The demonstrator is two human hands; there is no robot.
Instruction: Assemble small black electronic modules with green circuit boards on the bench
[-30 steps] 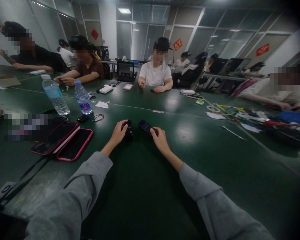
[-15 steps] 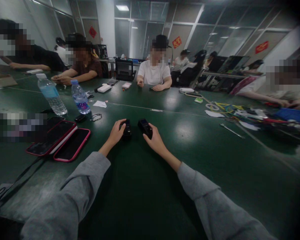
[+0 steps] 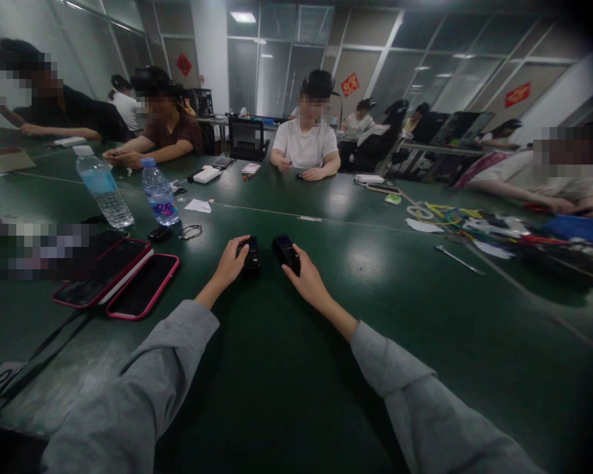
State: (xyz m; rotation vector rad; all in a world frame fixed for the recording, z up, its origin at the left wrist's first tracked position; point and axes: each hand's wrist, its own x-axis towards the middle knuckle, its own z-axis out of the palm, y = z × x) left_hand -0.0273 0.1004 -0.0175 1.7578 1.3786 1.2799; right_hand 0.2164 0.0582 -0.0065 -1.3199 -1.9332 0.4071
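Note:
My left hand (image 3: 231,263) is closed around the left side of a small black handheld device (image 3: 252,255) with a screen and buttons. A second black handheld device (image 3: 284,249), much like the first, is gripped from its right side by my right hand (image 3: 306,273). Both devices are at the green tabletop (image 3: 296,368), a short gap apart, their screens facing up. The thumbs lie along the near edges, and the other fingers are partly hidden behind the devices.
To the left are two water bottles (image 3: 161,197), a red-edged phone (image 3: 143,286) and a black cable (image 3: 190,232). A wrench (image 3: 458,259) and a heap of cables (image 3: 504,230) lie on the right. Across the table sits a person in a white shirt (image 3: 306,145).
My hands and both devices have stayed in place. The person across the table has moved a hand slightly.

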